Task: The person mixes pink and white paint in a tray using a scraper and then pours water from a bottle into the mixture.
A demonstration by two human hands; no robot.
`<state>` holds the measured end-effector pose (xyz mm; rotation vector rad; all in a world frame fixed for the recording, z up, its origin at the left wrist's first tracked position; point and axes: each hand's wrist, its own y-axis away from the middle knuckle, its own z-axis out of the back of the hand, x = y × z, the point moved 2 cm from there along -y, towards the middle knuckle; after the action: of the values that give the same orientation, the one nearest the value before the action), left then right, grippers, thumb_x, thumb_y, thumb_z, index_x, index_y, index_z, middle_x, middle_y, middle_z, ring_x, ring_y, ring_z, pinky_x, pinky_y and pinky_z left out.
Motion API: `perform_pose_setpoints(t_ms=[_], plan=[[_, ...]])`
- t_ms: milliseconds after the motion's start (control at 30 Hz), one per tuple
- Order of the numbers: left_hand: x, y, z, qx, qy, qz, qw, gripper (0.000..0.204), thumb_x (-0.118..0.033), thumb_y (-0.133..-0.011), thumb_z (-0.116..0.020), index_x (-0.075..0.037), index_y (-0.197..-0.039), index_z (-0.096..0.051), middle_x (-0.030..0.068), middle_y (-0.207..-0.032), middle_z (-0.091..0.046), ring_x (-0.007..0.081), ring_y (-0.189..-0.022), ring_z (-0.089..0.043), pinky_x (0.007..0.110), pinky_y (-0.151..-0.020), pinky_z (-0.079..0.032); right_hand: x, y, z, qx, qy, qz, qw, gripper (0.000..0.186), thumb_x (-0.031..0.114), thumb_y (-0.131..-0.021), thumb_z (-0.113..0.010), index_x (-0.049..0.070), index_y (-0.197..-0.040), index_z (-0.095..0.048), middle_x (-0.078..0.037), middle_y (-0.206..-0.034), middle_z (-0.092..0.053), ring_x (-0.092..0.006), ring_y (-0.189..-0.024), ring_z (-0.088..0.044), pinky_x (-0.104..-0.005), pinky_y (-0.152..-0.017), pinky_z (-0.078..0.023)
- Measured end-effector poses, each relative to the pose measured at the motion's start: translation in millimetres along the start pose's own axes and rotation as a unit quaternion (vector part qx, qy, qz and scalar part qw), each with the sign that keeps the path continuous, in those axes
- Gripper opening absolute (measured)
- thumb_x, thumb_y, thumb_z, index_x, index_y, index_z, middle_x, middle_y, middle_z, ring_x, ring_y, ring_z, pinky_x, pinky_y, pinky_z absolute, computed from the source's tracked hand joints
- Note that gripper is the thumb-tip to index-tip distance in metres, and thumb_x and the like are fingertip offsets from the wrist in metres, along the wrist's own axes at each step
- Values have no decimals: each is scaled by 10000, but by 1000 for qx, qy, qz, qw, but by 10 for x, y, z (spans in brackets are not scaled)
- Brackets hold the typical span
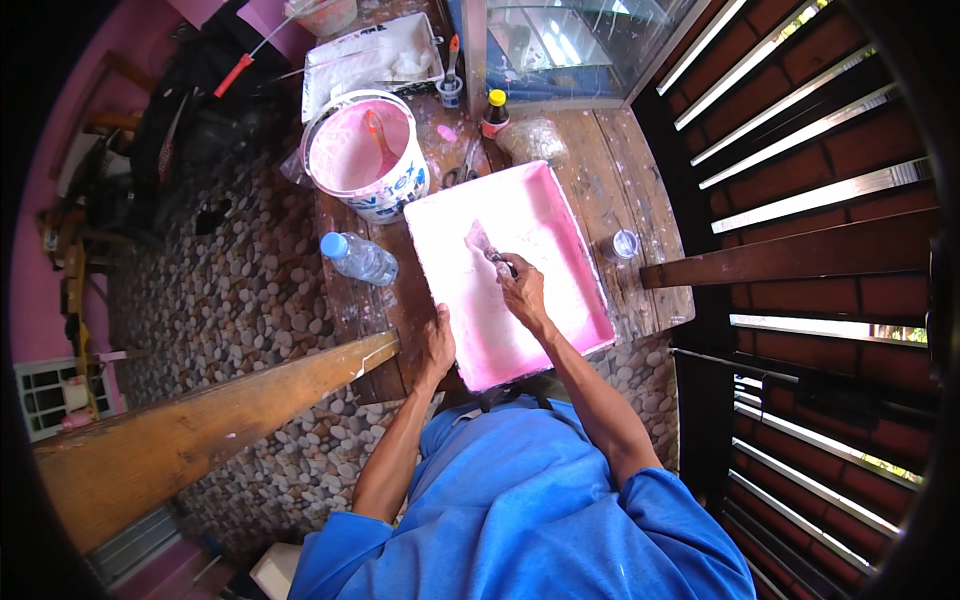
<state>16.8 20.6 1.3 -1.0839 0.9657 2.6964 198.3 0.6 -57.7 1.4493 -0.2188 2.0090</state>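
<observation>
A shallow rectangular paint tray [583,290], coated in pink paint, lies tilted slightly on the wooden table in front of me. My left hand [438,345] grips its near left edge, thumb up at the rim. Over the middle of the tray, my right hand [523,290] is closed around a small paintbrush [480,238]. Its flared end is smeared pink and rests against or just above the tray's floor; I cannot tell which. Left of the tray's far corner stands a white bucket [390,195], pink inside, with an orange-handled brush [378,130] leaning in it.
A blue-capped water bottle [360,258] lies left of the tray. A small jar [622,245] stands right, a yellow-capped bottle [495,113] beyond. Farther back are a white roller tray [340,65] and a cup holding a brush [451,92]. A wooden beam [220,430] juts in at left.
</observation>
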Motion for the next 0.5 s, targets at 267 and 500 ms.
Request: perform_pose_setpoints(t_ms=[267, 500], plan=[[131, -81, -128, -113, 97, -119, 982, 666, -463, -1001, -249, 130, -986, -552, 279, -816, -596, 366, -770, -567, 455, -722, -425, -126, 128, -40, -30, 31, 55, 998, 222, 166, -916, -582, 27, -1081, -631, -38, -643, -573, -98, -566, -498, -280, -517, -421], [83, -74, -110, -74, 103, -101, 987, 673, -474, -999, -258, 136, -977, -539, 268, -794, -579, 331, -748, -544, 450, -730, -424, 23, 153, -163, 30, 0, 61, 998, 241, 158, -910, -579, 18, -1100, -625, -58, -669, -599, -112, -588, -534, -282, -542, -442]])
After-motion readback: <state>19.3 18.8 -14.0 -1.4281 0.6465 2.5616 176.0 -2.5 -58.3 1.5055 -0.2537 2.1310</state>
